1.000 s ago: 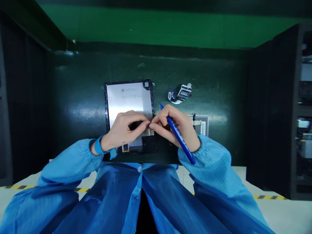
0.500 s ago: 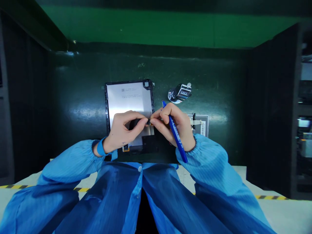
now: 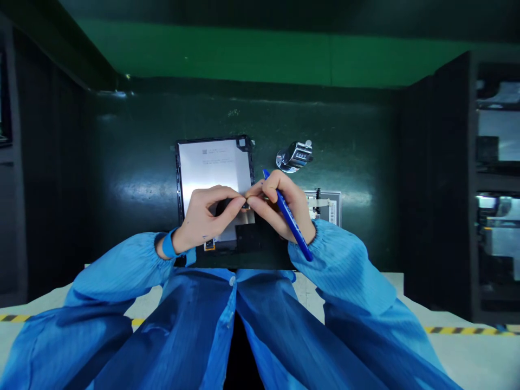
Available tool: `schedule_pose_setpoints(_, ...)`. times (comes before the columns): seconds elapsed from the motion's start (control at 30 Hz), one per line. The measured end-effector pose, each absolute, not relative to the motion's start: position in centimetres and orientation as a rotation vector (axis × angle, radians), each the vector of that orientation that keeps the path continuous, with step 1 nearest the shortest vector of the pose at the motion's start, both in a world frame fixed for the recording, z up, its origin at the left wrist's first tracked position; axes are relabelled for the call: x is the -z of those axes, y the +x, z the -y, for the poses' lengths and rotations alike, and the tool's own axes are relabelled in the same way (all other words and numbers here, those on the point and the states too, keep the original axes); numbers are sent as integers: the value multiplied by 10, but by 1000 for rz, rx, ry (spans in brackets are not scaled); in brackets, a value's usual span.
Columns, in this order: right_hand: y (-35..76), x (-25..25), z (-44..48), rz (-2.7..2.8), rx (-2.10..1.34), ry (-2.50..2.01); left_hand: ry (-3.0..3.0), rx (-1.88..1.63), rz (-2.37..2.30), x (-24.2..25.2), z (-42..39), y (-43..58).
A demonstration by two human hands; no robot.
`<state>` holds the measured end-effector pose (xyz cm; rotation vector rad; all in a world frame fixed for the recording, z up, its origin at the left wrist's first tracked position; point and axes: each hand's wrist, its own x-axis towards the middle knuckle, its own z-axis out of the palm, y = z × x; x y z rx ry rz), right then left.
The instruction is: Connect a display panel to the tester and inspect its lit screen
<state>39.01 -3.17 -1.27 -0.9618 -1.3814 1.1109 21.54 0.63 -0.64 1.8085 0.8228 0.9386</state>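
Here both hands [image 3: 247, 203] pinch 1 tiny, mostly hidden part; right grip holds pen [image 3: 289, 216].

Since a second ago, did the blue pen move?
Yes. The blue pen tilted more upright: its rear end swung in toward the panel while its tip stayed near the panel's right edge.

Dim, green-tinted scene with soft overhead glare streaking the dark tabletop [image 3: 134, 189] at centre left, edges bowed, focus fairly sharp.

bench: dark green mat [image 3: 134, 162] (glossy) | back: green panel [image 3: 244, 54] | right: dark shelving [image 3: 495, 184] | floor: pale, hazard-striped [image 3: 455, 329]
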Motion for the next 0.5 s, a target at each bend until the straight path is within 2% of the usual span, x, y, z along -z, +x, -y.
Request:
schedule_pose_setpoints(0.4, 394, 7, 28, 1385, -1246, -982, 1813, -1011, -829, 10, -9, 216)
schedule_pose_setpoints(0.5, 400, 5, 28, 1477, -1122, -1029, 1916, -959, -818, 3, -13, 212)
